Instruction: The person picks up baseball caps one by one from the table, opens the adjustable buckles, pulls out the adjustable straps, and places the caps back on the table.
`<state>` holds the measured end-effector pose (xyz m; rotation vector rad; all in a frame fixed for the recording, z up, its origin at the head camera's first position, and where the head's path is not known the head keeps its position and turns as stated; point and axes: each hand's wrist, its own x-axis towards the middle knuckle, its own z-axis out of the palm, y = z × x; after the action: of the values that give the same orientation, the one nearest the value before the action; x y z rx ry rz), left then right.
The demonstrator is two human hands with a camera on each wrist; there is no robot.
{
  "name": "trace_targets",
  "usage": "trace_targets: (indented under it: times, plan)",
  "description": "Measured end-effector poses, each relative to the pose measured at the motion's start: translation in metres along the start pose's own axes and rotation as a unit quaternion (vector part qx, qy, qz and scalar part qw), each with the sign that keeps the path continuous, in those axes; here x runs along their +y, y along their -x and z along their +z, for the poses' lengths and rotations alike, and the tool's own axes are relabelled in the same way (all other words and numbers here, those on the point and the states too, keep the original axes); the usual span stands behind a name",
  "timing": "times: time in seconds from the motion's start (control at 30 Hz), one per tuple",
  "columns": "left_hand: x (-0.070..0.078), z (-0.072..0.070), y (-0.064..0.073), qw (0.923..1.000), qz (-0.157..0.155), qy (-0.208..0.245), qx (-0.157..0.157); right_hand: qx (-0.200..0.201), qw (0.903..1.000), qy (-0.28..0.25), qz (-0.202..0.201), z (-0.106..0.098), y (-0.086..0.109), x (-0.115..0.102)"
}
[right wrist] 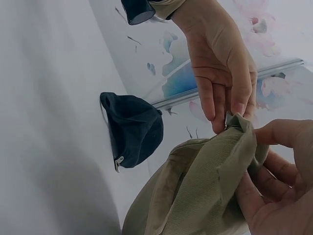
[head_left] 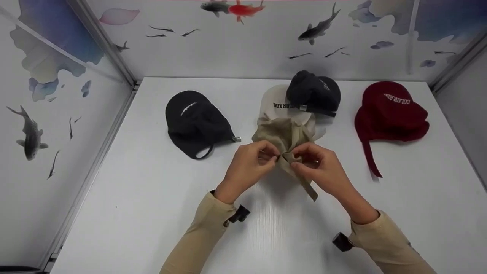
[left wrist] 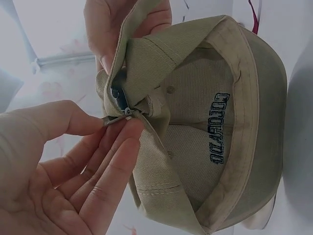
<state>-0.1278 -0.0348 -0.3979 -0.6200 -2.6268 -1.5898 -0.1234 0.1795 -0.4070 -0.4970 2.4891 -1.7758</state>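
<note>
The table's back edge point(head_left: 228, 79) lies beyond the khaki cap point(head_left: 279, 131), with gaps leftward to a black cap point(head_left: 196, 123) and rightward to a red cap point(head_left: 392, 114); nearly closed, left hand point(head_left: 251, 161) pinches the khaki cap's buckle point(left wrist: 128, 111), right hand point(head_left: 322, 164) its fabric point(right wrist: 237, 147)

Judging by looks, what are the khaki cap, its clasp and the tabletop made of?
Khaki cap: probably cotton twill, matte, given fine ribbing and stitched seams. Clasp: likely metal, from its grey glint. Tabletop: white with a soft sheen, perhaps laminate or painted board; its flat, even surface leaves that open.
</note>
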Motion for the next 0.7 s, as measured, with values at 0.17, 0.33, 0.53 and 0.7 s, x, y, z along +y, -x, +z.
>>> trace_targets:
  times: [0.17, 0.33, 0.53, 0.7]
  plan:
    - [0.0003, 0.0005, 0.001, 0.9999, -0.003, 0.009, -0.007, 0.017, 0.9997, 0.016, -0.008, 0.0019, 0.0005, 0.0019]
    - [0.0007, 0.001, 0.0011, 0.9999, -0.003, 0.013, -0.01, 0.038, 0.999, 0.015, -0.019, 0.0047, 0.0009, 0.0035]
    - [0.001, 0.0012, 0.0011, 0.9994, -0.005, 0.029, -0.017, 0.05, 0.9985, 0.015, -0.016, 0.0066, 0.0006, 0.0031]
    - [-0.0001, -0.0009, 0.0018, 0.9993, -0.004, 0.021, -0.03, 0.057, 0.9981, 0.016, -0.017, 0.0069, 0.0007, 0.0032]
